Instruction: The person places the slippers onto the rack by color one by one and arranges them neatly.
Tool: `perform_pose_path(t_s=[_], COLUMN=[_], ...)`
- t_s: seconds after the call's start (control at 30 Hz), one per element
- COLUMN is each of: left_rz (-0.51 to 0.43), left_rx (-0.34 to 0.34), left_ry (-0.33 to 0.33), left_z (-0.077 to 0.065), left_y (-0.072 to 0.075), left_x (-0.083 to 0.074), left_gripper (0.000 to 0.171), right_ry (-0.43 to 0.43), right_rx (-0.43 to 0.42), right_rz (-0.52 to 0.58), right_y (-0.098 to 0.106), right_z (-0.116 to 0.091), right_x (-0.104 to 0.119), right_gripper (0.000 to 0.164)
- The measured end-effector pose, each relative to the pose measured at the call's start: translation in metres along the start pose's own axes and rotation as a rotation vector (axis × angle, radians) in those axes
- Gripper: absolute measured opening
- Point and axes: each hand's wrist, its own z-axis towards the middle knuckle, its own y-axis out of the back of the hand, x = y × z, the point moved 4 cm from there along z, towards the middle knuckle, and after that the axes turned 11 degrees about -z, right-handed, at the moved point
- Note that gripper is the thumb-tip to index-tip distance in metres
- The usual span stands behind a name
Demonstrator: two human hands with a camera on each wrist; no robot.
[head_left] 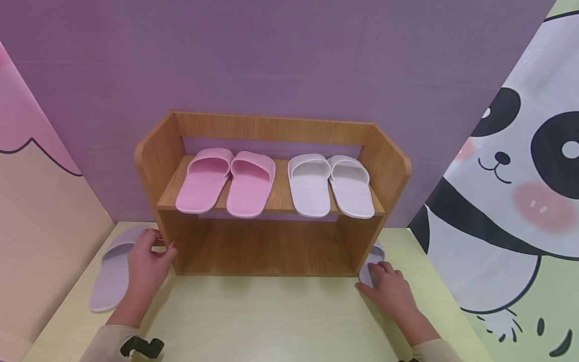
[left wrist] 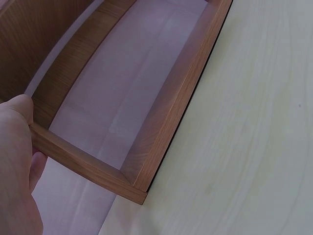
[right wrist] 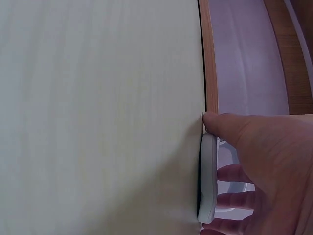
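Item: wooden rack (head_left: 271,128), two-tiered, upright on the pale tabletop (head_left: 271,317), its back towards the far edge, about midway between the far corners.

Item: your left hand (head_left: 148,261), gripping the front edge of the rack's left side panel, thumb on the inner face, fingers outside.

Item: your right hand (head_left: 392,290), fingers extended and spread, thumb tip at the rack's lower right front corner, fingers over the right lavender slipper (head_left: 375,255); whether they press on it, you cannot tell.

Item: that slipper, flat on the tabletop just beside the rack's right panel, partly hidden.

Item: left lavender slipper (head_left: 110,278), flat near the tabletop's far left corner, strap end towards the far edge, partly behind your left hand.

Item: pink slippers (head_left: 246,193), a pair, at the upper shelf's left end, heels at its front edge.

Item: white slippers (head_left: 311,193), a pair, same shelf, right end, heels likewise.

Backing: purple wall covering (head_left: 271,60); panda picture (head_left: 497,201) on the right.
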Motion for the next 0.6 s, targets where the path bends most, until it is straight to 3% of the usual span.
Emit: perform_pose_path(t_s=[0.23,0.6], left_rz=[0.008,0.011], left_rx=[0.025,0.009], left_ry=[0.022,0.02], left_z=[-0.0005,-0.0001], left_y=[-0.0001,0.0011], left_x=[-0.0006,-0.0068], left_gripper=[0.02,0.02], right_ry=[0.003,-0.136], right_rx=[-0.004,0.028], right_rz=[-0.005,0.097], right_y=[-0.0001,-0.0049], right_z=[0.0008,-0.0019], right_x=[0.0013,0.0007], right_gripper=[0.068,0.067])
